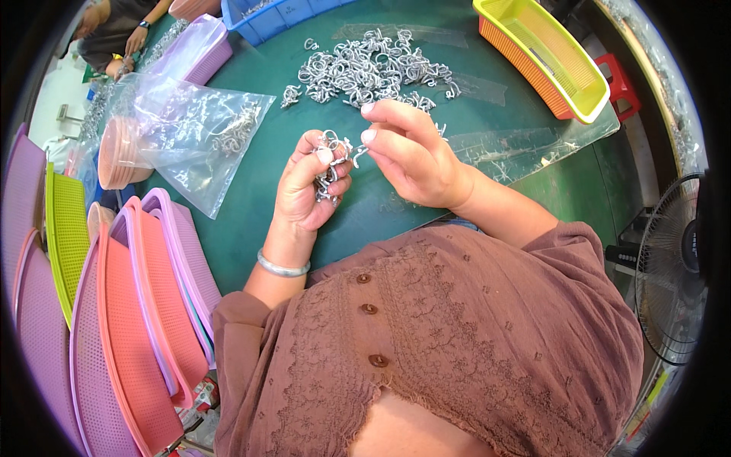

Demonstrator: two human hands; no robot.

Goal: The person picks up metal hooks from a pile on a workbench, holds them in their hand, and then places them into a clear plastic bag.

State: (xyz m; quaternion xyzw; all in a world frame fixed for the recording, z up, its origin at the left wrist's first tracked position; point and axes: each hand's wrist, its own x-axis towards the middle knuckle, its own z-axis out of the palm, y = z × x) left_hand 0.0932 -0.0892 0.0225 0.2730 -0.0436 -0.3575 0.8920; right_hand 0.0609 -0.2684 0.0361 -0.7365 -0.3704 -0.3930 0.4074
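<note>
Your left grip [299, 195] clasps metal rings [327, 183], your right grip [419, 158] stands parted beside them, the left bag [199, 171] contains some pieces [237, 131], while the larger far pile [364, 68] lies loose.

1 left hand [308, 183], 1 right hand [419, 154], 1 bracelet [282, 264], 3 shirt btns [369, 308]. Also 1 blue crate [283, 20], 1 yellow-rimmed basket [590, 107], 1 lime basket [67, 236], 1 elec. fan [678, 263]. Metal pcs [373, 68]: dozens, approx., too jumbled for an exact no.

Bright light glares off the clear bag [199, 141], and fisheye distortion bends shapes toward the blacked-out edges.
</note>
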